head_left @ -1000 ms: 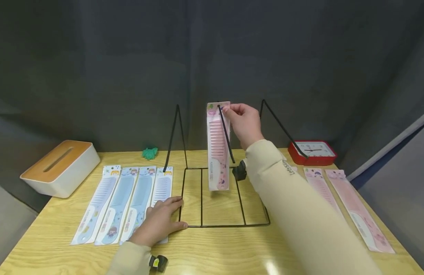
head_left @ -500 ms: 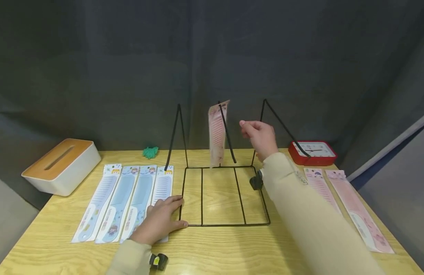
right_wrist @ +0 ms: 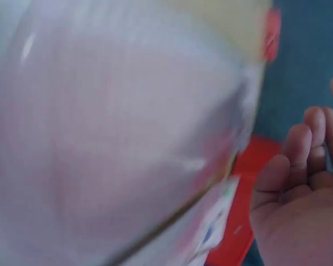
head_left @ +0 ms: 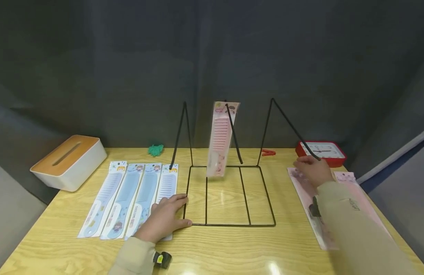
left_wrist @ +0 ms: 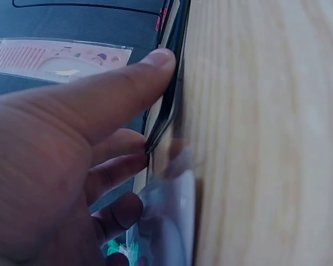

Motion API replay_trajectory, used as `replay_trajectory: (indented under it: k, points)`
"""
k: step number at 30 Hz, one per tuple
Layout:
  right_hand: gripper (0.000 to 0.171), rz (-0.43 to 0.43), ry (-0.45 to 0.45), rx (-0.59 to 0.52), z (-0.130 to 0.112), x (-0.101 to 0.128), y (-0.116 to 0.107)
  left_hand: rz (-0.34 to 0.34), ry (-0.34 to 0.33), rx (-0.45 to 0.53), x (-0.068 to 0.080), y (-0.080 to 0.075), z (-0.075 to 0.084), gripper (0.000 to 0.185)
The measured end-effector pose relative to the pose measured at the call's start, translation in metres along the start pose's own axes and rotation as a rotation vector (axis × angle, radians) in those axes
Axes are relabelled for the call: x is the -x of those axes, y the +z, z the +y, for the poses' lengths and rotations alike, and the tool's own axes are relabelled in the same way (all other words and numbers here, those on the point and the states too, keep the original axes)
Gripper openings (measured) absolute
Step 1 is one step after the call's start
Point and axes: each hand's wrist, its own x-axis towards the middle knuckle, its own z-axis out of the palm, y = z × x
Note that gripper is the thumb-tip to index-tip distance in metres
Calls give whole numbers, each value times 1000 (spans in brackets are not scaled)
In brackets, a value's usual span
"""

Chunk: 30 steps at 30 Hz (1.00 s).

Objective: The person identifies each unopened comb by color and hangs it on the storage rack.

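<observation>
My left hand point(head_left: 165, 217) rests at the front left corner of a black wire rack point(head_left: 229, 225). In the left wrist view its thumb and fingers point(left_wrist: 116, 172) touch the bars. A pink packaged comb point(head_left: 220, 133) hangs, slightly tilted, on the rack's middle hook. My right hand point(head_left: 313, 170) is over the top end of another pink packaged comb point(head_left: 309, 214) on the table, its fingers loosely bent. The right wrist view shows that hand point(right_wrist: 299, 183) beside a large blurred pink package point(right_wrist: 122, 133), with nothing between the fingers. A further pink packaged comb point(head_left: 360, 198) lies farther right, partly behind the sleeve.
Several blue packaged combs point(head_left: 138, 191) lie in a row at left. Behind them stand a white tissue box with a wooden lid point(head_left: 74, 160) and a green tangle point(head_left: 155, 150). A red clock point(head_left: 322, 151) and a red clip point(head_left: 268, 152) are at the back right.
My right hand has let go of the pink packaged comb, which now hangs on the middle hook, and has moved right and down to the table. The left hand has stayed at the rack's corner.
</observation>
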Motion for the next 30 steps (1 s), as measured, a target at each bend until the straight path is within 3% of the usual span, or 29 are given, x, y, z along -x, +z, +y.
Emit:
replay_trajectory:
  k: [4, 8, 13, 18, 22, 26, 30]
  points:
    - [70, -34, 23, 117, 20, -5, -11, 0, 3, -5, 1, 0, 0, 75]
    - [80, -122, -90, 269, 23, -10, -14, 4, -10, 8, 3, 0, -1, 76]
    - [71, -136, -163, 392, 18, -14, -13, 14, -14, 19, 5, 0, -1, 76]
    - [47, -65, -54, 358, 16, -13, -10, 4, -14, 23, 6, 0, -1, 76]
    - [26, 29, -31, 347, 8, -10, -2, -9, -20, 17, 4, 0, -3, 76]
    - [28, 54, -76, 289, 2, -7, 2, -13, -17, 15, 2, 0, -3, 75]
    - [40, 19, -106, 134, -16, 4, 2, -2, -7, 5, -1, 0, -2, 75]
